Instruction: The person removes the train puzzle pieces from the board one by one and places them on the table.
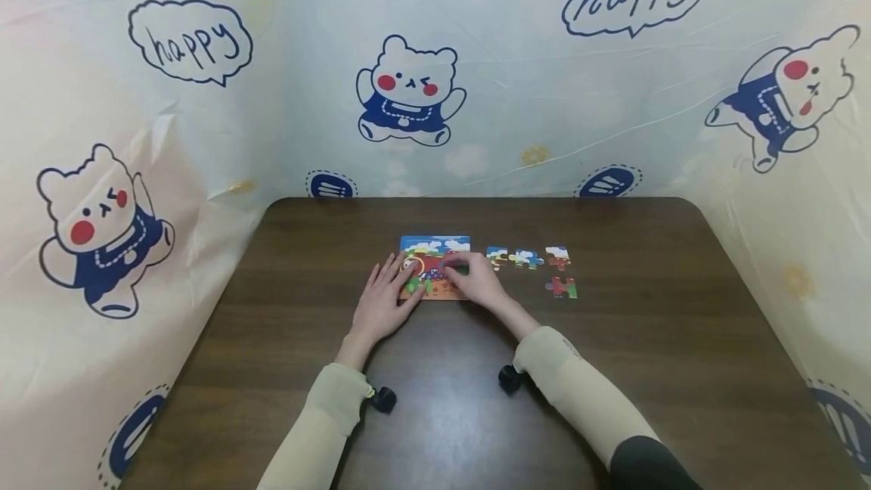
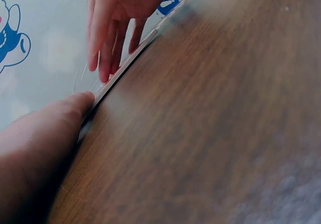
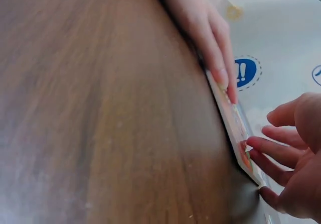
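A colourful jigsaw puzzle (image 1: 435, 290) in a flat board lies on the table, with blue sky and clouds at its top and orange ground along the bottom. My left hand (image 1: 382, 307) rests on its left side, fingers spread and fairly straight; the left wrist view shows the thumb (image 2: 83, 102) at the board's near edge. Over the right half is my right hand (image 1: 478, 281), its loosely bent fingertips touching the puzzle. In the right wrist view the thumb of the right hand (image 3: 296, 169) stands apart from the fingers, with no piece visible between them.
Right of the board lie several loose puzzle pieces: a blue and yellow piece (image 1: 497, 254), a cloud piece (image 1: 527, 259), a white and red piece (image 1: 558, 257) and a red and green piece (image 1: 562, 288). A printed curtain (image 1: 497, 97) borders the dark wooden table (image 1: 653, 271).
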### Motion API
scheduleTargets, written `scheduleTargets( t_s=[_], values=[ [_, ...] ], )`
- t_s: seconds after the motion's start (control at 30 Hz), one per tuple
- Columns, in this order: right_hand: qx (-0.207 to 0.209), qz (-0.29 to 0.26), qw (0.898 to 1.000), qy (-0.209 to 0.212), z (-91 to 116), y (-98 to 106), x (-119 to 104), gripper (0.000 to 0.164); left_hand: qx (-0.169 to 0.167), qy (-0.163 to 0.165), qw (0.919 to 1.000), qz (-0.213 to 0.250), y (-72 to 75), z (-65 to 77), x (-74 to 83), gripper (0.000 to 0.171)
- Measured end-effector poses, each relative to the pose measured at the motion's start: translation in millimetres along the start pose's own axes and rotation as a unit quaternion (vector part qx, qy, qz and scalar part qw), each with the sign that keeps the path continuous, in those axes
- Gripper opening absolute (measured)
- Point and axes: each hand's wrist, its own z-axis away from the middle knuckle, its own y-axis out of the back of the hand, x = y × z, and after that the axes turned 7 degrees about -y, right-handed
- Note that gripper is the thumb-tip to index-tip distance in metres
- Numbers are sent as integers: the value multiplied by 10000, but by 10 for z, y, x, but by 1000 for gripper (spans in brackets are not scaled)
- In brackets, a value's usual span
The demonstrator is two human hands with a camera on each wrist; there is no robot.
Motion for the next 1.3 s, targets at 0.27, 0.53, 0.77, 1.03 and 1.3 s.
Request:
scheduleTargets(
  t_s=[0.27, 0.53, 0.77, 1.03, 1.3],
  values=[
    [-403, -1136, 9892, -837, -6, 52, 2, 26, 70, -21, 10000, 68, 27, 19, 16, 72],
    [-735, -1973, 9661, -1493, -28, 107, -30, 30, 73, -3, 10000, 55, 33, 28, 8, 72],
    [-842, -2383, 9514, -1761, -29, 142, -61, 33, 62, -16, 9999, 90, 32, 31, 4, 72],
    [-648, -1834, 9751, -1069, -16, 77, -23, 32, 51, -33, 10000, 68, 18, 10, 20, 73],
    [204, 12, 9997, 92, 23, -59, -1, 23, 20, -34, 10000, 34, 21, 5, 9, 73]
  ],
)
